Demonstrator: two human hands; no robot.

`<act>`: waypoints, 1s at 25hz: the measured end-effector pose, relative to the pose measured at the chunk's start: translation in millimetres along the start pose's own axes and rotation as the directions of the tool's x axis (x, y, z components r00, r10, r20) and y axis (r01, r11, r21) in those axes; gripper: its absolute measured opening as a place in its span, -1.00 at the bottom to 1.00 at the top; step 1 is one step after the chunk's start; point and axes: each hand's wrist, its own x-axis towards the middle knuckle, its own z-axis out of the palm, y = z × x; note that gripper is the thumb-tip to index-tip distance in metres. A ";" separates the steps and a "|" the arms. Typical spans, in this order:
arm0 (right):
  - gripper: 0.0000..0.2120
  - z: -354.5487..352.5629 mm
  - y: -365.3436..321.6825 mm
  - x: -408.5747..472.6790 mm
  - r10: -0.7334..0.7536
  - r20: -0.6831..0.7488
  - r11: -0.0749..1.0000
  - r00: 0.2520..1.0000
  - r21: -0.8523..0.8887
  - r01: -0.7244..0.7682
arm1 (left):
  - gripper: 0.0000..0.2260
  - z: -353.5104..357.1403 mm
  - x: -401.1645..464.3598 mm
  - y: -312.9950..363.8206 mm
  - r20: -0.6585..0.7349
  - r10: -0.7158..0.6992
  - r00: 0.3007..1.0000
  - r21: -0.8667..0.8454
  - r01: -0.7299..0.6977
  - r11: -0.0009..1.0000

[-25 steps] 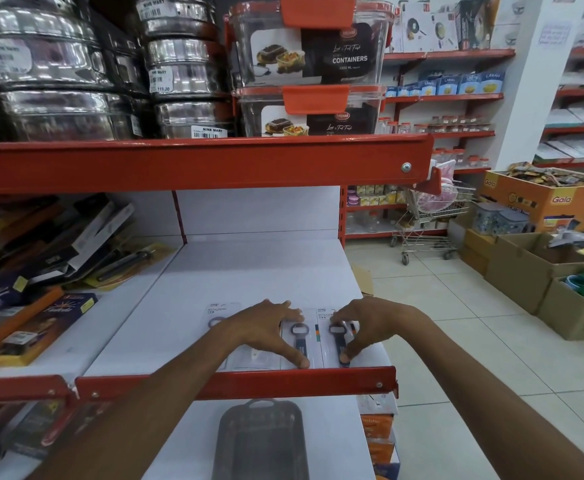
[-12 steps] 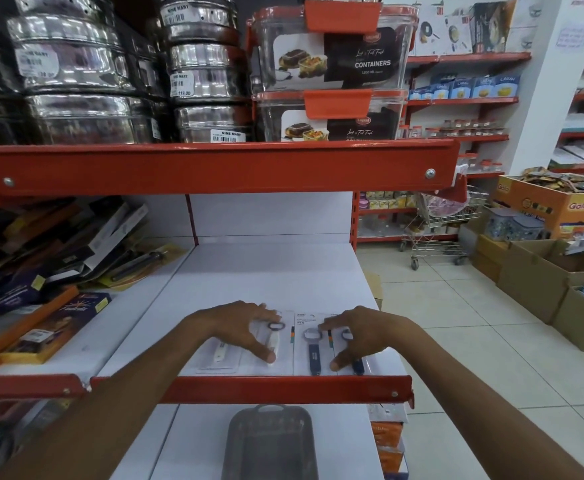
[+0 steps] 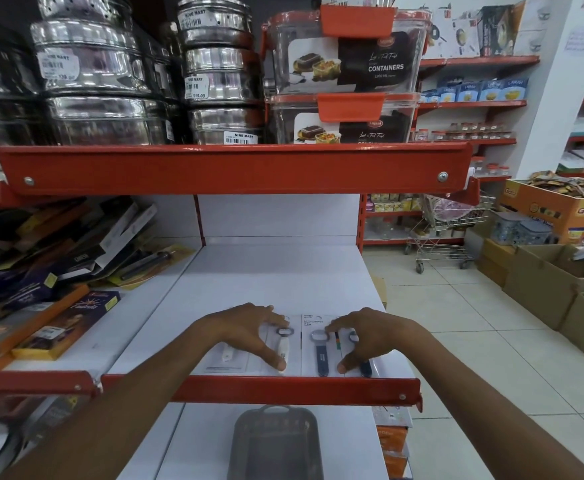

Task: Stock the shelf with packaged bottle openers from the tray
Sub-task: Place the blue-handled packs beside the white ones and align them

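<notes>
Shop aisle with orange-edged shelving

Right of the orange shelf rail (image 3: 235, 169), pale floor tiles (image 3: 456, 323) run past a wire trolley (image 3: 448, 233) and cardboard boxes (image 3: 543, 285).

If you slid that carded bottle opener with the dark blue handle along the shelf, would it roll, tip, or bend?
It would probably slide rather than roll or tip: the blue-handled opener pack lies flat on the smooth white shelf. The thin backing card likely flexes if lifted by one corner, though the opener itself looks rigid. It seems light, since the right hand shifts it with fingertips alone.
</notes>
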 end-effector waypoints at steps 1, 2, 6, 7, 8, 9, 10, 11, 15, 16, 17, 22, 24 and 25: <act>-0.31 -0.4 -1.5 0.2 0.002 0.003 1.000 1.000 -0.006 -0.002 | -0.17 -0.3 0.1 0.3 -0.001 0.003 1.000 0.004 -0.003 1.000; -0.31 -0.3 -2.5 0.8 -0.001 0.005 1.000 1.000 -0.012 0.001 | -0.17 -0.5 0.3 0.9 -0.002 0.006 1.000 0.009 -0.006 1.000; -0.31 -1.2 -4.6 -0.2 0.007 0.015 1.000 1.000 0.000 -0.007 | -0.05 -1.5 0.2 -10.4 0.003 0.002 1.000 -0.031 -0.002 1.000; -0.31 -1.8 -5.4 -1.5 0.009 0.020 1.000 1.000 0.003 -0.010 | 0.00 -4.5 -2.1 -17.5 0.004 -0.005 1.000 -0.044 0.005 0.999; -0.30 -1.7 -4.6 -1.2 0.008 0.022 1.000 1.000 0.006 -0.009 | 0.04 -8.5 -3.6 -27.4 0.009 -0.019 1.000 -0.048 0.019 0.999; -0.30 -2.3 -4.9 -1.7 0.011 0.027 1.000 1.000 0.005 -0.011 | 0.06 -14.0 -7.0 -37.6 0.026 -0.045 0.999 -0.032 0.046 0.998; -0.30 -2.2 -4.5 -0.9 0.009 0.029 1.000 1.000 0.003 -0.009 | 0.07 -18.8 -10.2 -48.0 0.050 -0.073 0.996 0.004 0.073 0.997; -0.30 -2.3 -5.2 -1.0 0.013 0.032 1.000 0.999 0.000 -0.013 | 0.04 -22.7 -14.2 -56.3 0.077 -0.100 0.992 0.056 0.096 0.994; -0.31 -0.5 -4.3 1.7 0.019 0.024 1.000 1.000 0.006 -0.019 | -0.16 -17.6 -20.4 -71.1 0.097 -0.079 0.992 0.101 0.070 0.992; -0.32 0.0 -4.1 1.9 0.014 0.021 1.000 1.000 0.013 -0.015 | -0.17 -14.7 -21.5 -68.8 0.089 -0.065 0.994 0.080 0.058 0.995; -0.32 -0.3 -4.4 1.9 0.016 0.024 1.000 1.000 0.019 -0.017 | -0.17 -12.5 -21.7 -64.9 0.086 -0.052 0.995 0.069 0.047 0.997; -0.31 1.1 -3.8 1.7 0.021 0.014 1.000 1.000 0.023 -0.022 | -0.17 -9.9 -21.4 -48.4 0.057 -0.028 0.998 0.091 0.022 0.996; -0.31 1.5 -4.0 1.9 0.028 0.021 0.999 0.999 0.027 -0.029 | -0.18 -9.8 -22.2 -45.7 0.057 -0.033 0.998 0.103 0.027 0.994; -0.31 0.8 -4.7 0.9 0.031 0.023 0.999 0.999 0.028 -0.031 | -0.19 -11.4 -25.5 -42.1 0.064 -0.031 0.997 0.104 0.025 0.994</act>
